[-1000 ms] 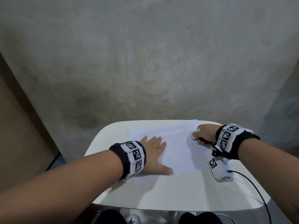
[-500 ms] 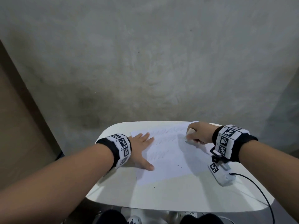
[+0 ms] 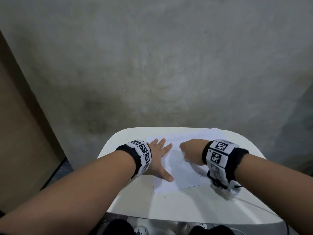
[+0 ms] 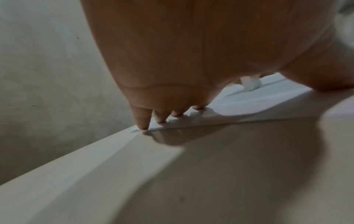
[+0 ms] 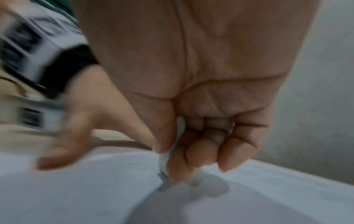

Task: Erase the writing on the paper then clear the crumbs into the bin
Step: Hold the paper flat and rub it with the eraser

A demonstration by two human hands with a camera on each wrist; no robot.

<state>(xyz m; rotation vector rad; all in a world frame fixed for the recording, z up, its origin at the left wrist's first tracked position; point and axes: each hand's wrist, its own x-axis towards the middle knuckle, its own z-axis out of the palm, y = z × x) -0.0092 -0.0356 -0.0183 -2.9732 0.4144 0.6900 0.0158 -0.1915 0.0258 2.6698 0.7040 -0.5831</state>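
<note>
A white sheet of paper (image 3: 186,173) with faint pencil lines lies on the small white table (image 3: 186,206). My left hand (image 3: 159,158) lies flat with spread fingers on the paper's left part and holds it down. My right hand (image 3: 191,151) is over the middle of the sheet, fingers curled, pinching a white eraser (image 5: 172,151) between thumb and fingers; the eraser's tip meets the paper (image 5: 76,189). In the left wrist view the eraser (image 4: 250,84) shows under my palm, standing on the sheet (image 4: 249,103). No bin is in view.
A bare grey concrete wall (image 3: 152,65) rises right behind the table. A brown panel (image 3: 20,133) stands at the left. A thin cable (image 3: 254,206) runs across the table's right side from my right wrist. A few dark specks (image 3: 164,197) lie near the paper's front edge.
My right hand has slid left with the eraser, from the paper's right edge to its middle. My left hand shifted left along the sheet and still presses it.
</note>
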